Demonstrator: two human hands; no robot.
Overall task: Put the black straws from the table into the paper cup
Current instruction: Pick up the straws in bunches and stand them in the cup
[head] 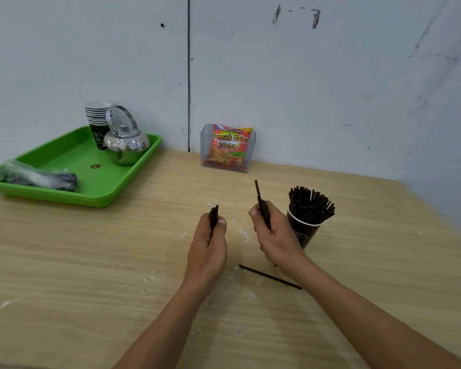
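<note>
A dark paper cup (302,229) stands on the wooden table at the right, packed with upright black straws (310,202). Just left of the cup, my right hand (276,237) is shut on a small bunch of black straws (261,201) that point upward. My left hand (209,246) holds another short bunch of black straws (214,215) upright at the table's middle. One loose black straw (270,276) lies flat on the table between my forearms, partly under my right wrist.
A green tray (64,193) at the far left carries a steel kettle (127,145), a stack of paper cups (97,118) and a plastic bag (35,175). A clear box with a snack packet (228,147) stands against the wall.
</note>
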